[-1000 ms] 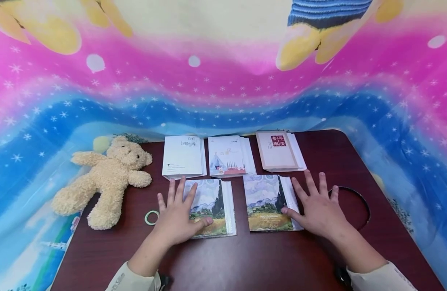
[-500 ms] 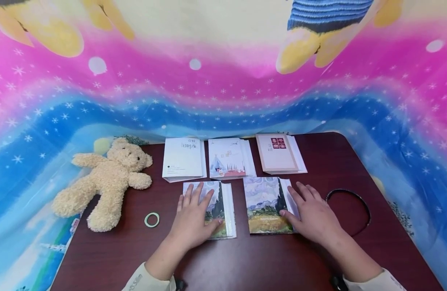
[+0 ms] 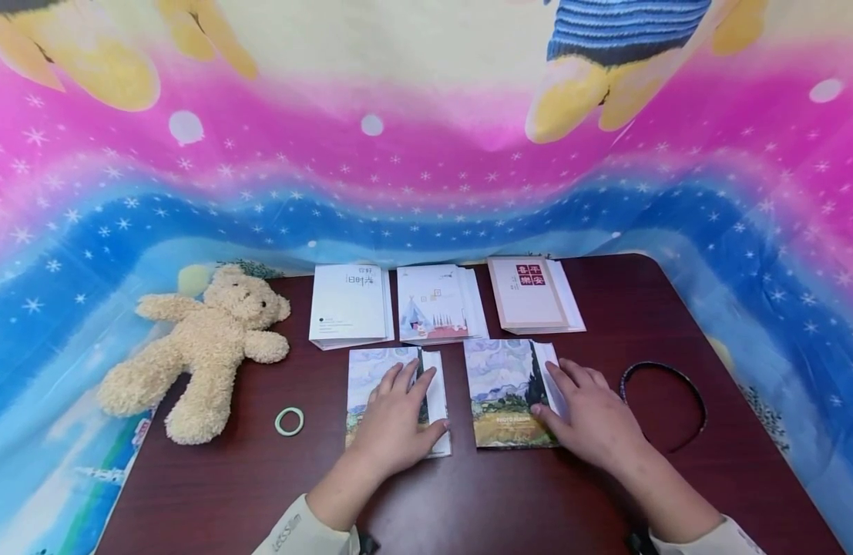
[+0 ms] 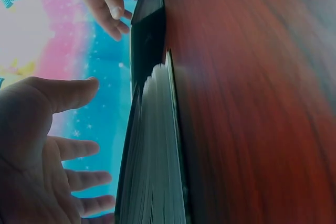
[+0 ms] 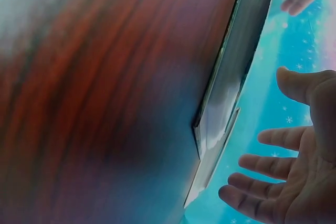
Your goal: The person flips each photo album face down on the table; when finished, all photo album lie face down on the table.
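Note:
In the head view two photo albums with the same landscape-painting cover lie side by side near the table's middle. My left hand (image 3: 394,432) hovers over the left album (image 3: 367,379), fingers extended, covering its lower middle. Above the right edge of the right album (image 3: 498,393) is my right hand (image 3: 596,420), its thumb over the cover. The left wrist view shows a gap between my palm and the album's page edges (image 4: 152,156). A gap also separates my right fingers (image 5: 278,166) from the album (image 5: 231,61) in the right wrist view. Both hands are without any object.
Three more albums line the back: a white one (image 3: 347,304), one with a tent drawing (image 3: 433,308) and a beige one (image 3: 530,297). A teddy bear (image 3: 207,347) and a pale green ring (image 3: 280,422) are left; a dark headband (image 3: 703,401) lies right.
My left hand has moved to the right across the left album, uncovering the green ring and the cover's left part. My right hand has shifted slightly nearer, its fingers less spread. The albums stay put.

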The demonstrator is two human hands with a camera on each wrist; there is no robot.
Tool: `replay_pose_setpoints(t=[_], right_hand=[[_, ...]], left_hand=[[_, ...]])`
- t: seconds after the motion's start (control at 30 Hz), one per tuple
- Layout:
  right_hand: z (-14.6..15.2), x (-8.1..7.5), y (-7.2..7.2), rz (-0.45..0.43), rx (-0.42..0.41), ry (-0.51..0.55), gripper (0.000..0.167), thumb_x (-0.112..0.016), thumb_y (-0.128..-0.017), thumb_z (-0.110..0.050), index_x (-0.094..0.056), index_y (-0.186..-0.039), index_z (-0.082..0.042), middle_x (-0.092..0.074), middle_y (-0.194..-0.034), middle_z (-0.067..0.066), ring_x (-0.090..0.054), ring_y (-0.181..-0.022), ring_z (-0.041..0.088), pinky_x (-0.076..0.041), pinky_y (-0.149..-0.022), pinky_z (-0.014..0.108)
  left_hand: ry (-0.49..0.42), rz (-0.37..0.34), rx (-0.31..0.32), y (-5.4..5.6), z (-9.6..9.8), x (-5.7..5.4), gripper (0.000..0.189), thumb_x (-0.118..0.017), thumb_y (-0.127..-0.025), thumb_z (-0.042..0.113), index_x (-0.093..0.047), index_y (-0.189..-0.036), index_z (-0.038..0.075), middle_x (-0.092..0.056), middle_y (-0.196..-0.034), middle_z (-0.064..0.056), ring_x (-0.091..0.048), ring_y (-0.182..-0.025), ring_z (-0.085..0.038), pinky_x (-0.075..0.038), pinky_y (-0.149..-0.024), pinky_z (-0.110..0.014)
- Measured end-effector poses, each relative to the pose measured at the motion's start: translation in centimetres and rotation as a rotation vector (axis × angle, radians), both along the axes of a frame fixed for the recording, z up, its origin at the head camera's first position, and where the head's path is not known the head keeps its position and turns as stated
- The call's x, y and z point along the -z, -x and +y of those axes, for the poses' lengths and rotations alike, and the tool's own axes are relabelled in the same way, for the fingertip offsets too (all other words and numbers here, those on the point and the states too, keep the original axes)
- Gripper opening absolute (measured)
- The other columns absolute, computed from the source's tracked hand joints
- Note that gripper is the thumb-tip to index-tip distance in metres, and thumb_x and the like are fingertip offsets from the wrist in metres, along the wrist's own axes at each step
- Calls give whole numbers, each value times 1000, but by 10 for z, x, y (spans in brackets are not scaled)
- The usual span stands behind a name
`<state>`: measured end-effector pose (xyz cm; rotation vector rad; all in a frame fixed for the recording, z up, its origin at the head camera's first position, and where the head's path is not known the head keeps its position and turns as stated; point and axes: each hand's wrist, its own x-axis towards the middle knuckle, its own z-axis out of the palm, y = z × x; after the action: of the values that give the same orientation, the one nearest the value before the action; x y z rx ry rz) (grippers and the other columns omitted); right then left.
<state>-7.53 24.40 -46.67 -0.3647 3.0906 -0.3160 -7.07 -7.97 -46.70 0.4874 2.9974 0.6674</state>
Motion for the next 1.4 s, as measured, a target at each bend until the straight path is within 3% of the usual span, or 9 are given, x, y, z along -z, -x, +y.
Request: replay_pose_setpoints(t=[0.23, 0.63, 0.83, 1.03, 1.2, 1.4], right_hand=[[-2, 1, -2, -40, -8, 88, 77, -68, -96, -54, -49, -154, -6, -49, -150, 26, -44, -137, 48, -46, -100, 66], [-4, 3, -2, -64, 4, 102, 77, -71, -95, -52, -48, -154, -7, -48, -150, 26, -45, -135, 47, -48, -96, 66], [-4, 4, -1, -67, 9, 119, 77, -72, -95, -52, -49, -154, -8, -48, -148, 25, -46, -133, 47, -48, -95, 66], [-4, 7, 0, -66, -2, 138, 78, -73, -94, -50, -49, -153, -5, -50, -145, 26, -48, -131, 48, -47, -98, 66], [-4, 10, 1, -65, -21, 142, 78, -73, -94, -51, -51, -152, -4, -53, -142, 26, -50, -129, 47, -47, -99, 64], [-4, 11, 2, -97, -31, 138, 76, -74, -93, -50, -52, -151, -4, -54, -141, 24, -54, -127, 46, -48, -97, 64]], left_hand=[[-94, -19, 41, -1, 12, 3, 75, -74, -93, 44, -47, -156, 14, -50, -153, -14, -49, -138, -35, -47, -107, -55], [-210, -95, 76, 2, 29, 8, 79, -71, -95, 44, -41, -159, 9, -57, -147, -12, -55, -134, -30, -46, -111, -47], [-283, -158, 79, 2, 33, 9, 83, -72, -94, 45, -38, -160, 7, -63, -136, -13, -66, -109, -21, -55, -95, -40], [-346, -200, 74, 4, 39, 11, 83, -74, -94, 41, -39, -159, 3, -65, -132, -10, -64, -93, -15, -54, -83, -32], [-384, -246, 64, 7, 42, 16, 84, -75, -94, 40, -38, -158, 0, -65, -135, -7, -58, -77, -1, -51, -79, -29], [-425, -311, 54, 10, 46, 20, 84, -74, -95, 39, -38, -157, -3, -68, -131, -5, -58, -72, 4, -52, -76, -26]])
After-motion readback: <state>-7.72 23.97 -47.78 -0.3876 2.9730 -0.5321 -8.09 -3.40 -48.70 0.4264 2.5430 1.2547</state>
